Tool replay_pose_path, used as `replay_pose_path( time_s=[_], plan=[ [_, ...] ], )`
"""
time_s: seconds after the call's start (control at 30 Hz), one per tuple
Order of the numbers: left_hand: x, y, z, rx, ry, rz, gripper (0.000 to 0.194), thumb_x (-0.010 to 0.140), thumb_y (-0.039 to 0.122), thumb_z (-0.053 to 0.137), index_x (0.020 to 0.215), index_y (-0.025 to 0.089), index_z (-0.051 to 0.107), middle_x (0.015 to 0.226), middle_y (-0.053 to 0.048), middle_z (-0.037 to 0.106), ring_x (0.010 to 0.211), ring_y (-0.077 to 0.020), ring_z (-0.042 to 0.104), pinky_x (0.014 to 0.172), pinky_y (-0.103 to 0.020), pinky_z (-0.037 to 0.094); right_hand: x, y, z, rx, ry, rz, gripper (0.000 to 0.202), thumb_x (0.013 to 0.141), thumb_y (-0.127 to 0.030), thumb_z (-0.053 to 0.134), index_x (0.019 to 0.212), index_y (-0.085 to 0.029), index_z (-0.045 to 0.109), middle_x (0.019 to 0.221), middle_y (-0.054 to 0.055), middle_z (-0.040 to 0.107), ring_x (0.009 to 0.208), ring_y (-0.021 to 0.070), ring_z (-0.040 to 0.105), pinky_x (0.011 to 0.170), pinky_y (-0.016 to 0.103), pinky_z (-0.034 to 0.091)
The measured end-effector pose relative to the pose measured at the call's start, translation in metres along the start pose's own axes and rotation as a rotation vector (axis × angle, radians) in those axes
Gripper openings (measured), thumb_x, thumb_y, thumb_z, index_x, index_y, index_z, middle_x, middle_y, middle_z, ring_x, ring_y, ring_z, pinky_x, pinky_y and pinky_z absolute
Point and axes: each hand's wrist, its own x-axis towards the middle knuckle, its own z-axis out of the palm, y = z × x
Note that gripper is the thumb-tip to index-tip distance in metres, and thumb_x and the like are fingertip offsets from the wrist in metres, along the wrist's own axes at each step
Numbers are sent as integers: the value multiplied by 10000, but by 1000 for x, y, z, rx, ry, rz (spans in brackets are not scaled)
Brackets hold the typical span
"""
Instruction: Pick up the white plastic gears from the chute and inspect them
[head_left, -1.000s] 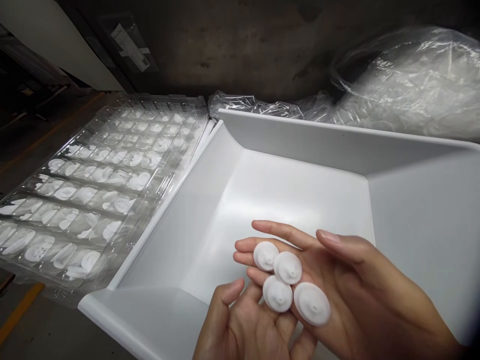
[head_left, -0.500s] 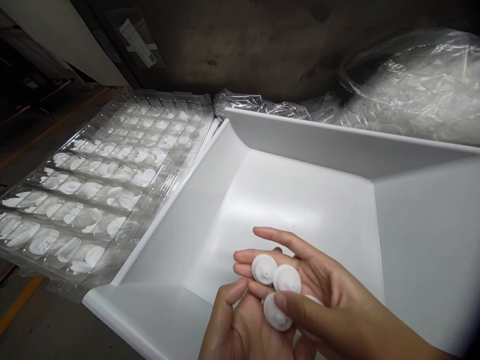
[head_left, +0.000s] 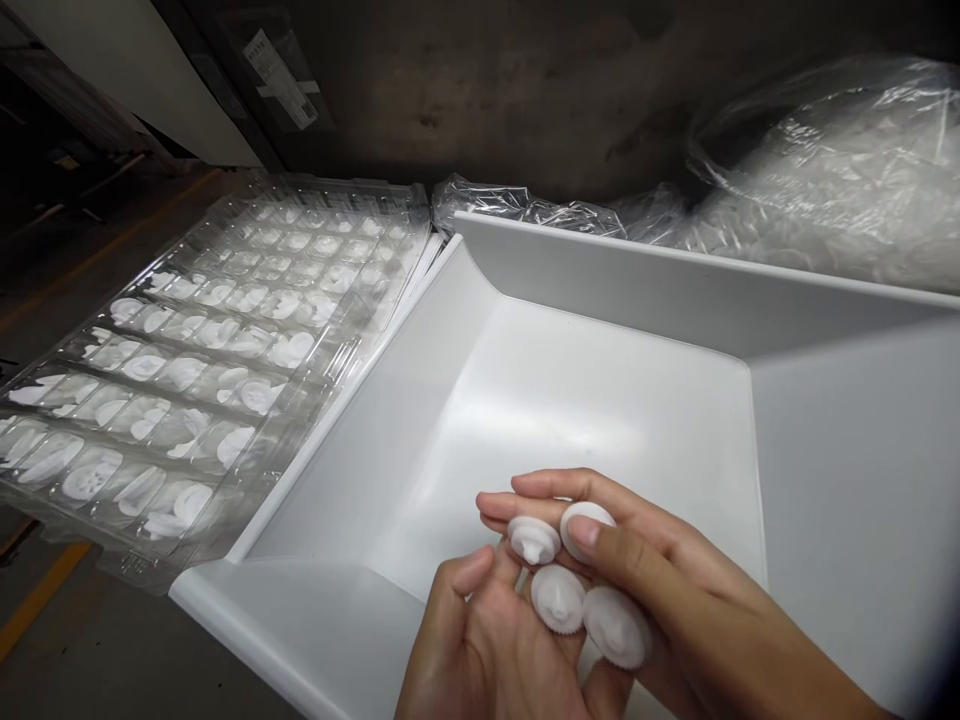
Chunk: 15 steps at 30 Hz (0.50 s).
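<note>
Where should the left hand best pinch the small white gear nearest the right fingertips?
By its toothed rim, from the left and above. That gear lies flat on the right hand's fingers, hub up, with the left hand thumb beside it; its rim is probably the only free edge.

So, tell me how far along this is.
Done: the near rows of the clear tray hold white gears; its far rows look unfilled. In hand: four gears lie on the right hand, thumb on one, with the left hand beside them. Left: the white bin shows no gears, and the bag looks full.
</note>
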Motion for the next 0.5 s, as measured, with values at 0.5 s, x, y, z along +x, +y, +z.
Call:
replay_pose_path(
  time_s=[0.5],
  plan=[
    [0,1,-17,188,6,51,419,824,538,611,1056,202,705,1253,-62,623,1238,-238,533,1109,-353,335,-8,12,-6,-825,-211,-639,396,937,-270,576,1299,-430,583,1352,-69,583,1263,266,536,1086,391,448]
  ],
)
